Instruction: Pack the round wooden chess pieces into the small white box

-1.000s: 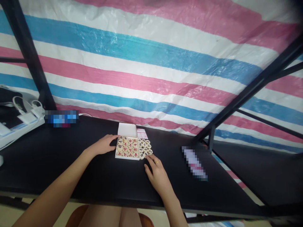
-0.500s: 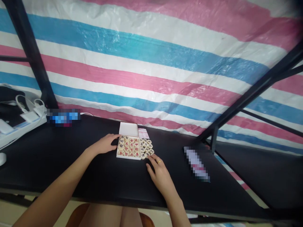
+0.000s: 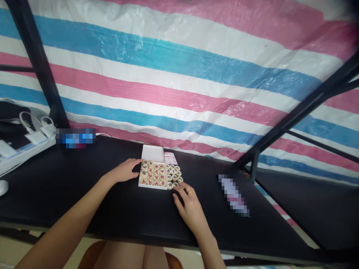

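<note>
A shallow white box (image 3: pixel 153 187) lies on the black table, filled with round Chinese chess pieces (image 3: pixel 156 172). Most of those have red characters; a few along the left and back have black ones. My left hand (image 3: pixel 126 170) rests at the box's left side, thumb and fingers apart, with its fingertips at the upper left edge. Against the box's right side stands a group of loose black-character Chinese chess pieces (image 3: pixel 173 172). My right hand (image 3: pixel 190 203), with a ring on one finger, has its fingers spread and its fingertips at the front of that group.
Behind the box lies its white open lid (image 3: pixel 153 153), beside a pink-and-white paper (image 3: pixel 171 158). A blurred-out item (image 3: pixel 233 195) lies to the right. At the left are a power strip with plugs (image 3: pixel 35 137) and another blurred item (image 3: pixel 76 138). Black metal bars (image 3: pixel 294 116) frame the striped sheet.
</note>
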Demonstrator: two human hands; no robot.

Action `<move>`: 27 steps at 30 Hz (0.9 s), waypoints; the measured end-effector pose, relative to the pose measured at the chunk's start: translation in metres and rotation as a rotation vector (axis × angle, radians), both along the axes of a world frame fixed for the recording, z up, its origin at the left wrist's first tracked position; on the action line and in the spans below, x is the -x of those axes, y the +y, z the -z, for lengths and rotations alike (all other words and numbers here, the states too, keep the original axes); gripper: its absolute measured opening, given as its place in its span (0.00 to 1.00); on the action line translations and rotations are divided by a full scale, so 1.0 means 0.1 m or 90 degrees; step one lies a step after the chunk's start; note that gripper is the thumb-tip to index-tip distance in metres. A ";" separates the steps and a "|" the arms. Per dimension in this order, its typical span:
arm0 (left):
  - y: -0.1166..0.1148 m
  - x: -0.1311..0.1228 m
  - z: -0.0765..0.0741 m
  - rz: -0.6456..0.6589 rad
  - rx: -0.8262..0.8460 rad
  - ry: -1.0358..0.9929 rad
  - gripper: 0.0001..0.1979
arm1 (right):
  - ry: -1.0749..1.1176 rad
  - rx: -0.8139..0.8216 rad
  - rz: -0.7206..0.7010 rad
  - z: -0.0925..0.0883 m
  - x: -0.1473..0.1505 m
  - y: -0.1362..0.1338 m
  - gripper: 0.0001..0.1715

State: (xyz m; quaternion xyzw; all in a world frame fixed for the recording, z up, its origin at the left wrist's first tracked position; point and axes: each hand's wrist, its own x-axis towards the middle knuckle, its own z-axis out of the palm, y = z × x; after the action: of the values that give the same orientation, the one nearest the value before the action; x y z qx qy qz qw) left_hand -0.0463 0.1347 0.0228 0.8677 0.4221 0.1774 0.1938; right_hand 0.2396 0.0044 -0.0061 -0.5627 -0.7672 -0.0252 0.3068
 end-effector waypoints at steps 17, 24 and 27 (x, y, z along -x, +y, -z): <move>0.00 0.00 0.00 0.006 -0.008 -0.014 0.29 | -0.004 0.008 -0.042 -0.09 0.07 -0.01 0.15; -0.02 -0.02 -0.03 -0.015 0.008 -0.006 0.30 | -0.005 0.061 -0.086 -0.50 0.70 0.26 0.12; -0.02 -0.02 -0.02 -0.018 0.007 -0.008 0.30 | -0.069 0.105 -0.076 -0.56 0.94 0.47 0.09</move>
State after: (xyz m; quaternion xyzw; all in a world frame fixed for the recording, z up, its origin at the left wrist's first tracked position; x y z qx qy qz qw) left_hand -0.0443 0.1332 0.0251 0.8593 0.4343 0.1832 0.1987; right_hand 0.1451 0.0513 0.0501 -0.5370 -0.8143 0.0261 0.2186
